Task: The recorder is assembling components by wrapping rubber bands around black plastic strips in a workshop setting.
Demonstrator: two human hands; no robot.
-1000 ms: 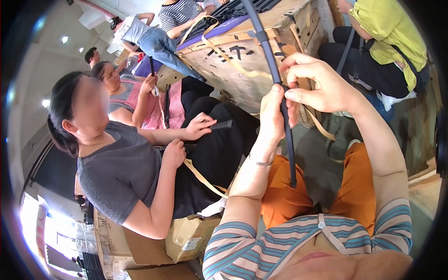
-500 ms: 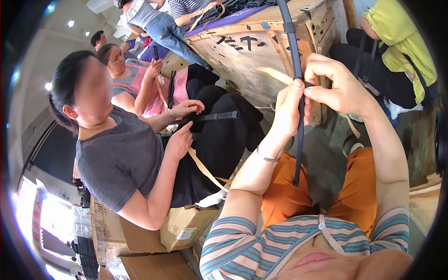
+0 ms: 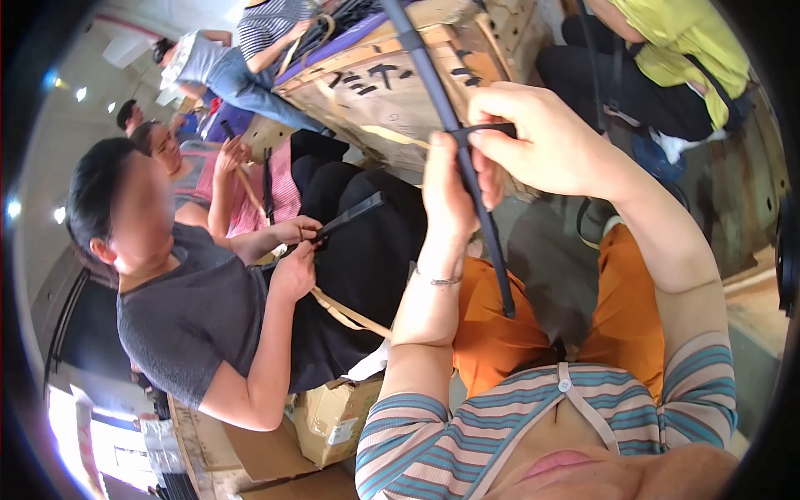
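A long, narrow dark strap (image 3: 433, 79) runs slantwise from the top of the view down to my orange trouser leg. A raised band crosses it near the top. My left hand (image 3: 452, 183) is closed around its middle, thumb pressed along the side. My right hand (image 3: 542, 137) pinches a short black strip (image 3: 492, 129) that stands out sideways from the long strap, just above my left thumb. Where the strip joins the strap, the exact fastening is too small to tell. A pale beige tape (image 3: 396, 136) sticks out leftward beside my left hand.
At my left sits a co-worker in a grey top (image 3: 196, 308), holding a black strap (image 3: 350, 215). Ahead stands a wooden crate (image 3: 350, 108) with a purple cover. Someone in yellow-green (image 3: 683, 50) sits at right. Cardboard boxes (image 3: 333, 421) lie lower left.
My right hand has drawn a little away from the left, and the black strip now shows stretched out between them. The whole view has shifted; the strap slants more.
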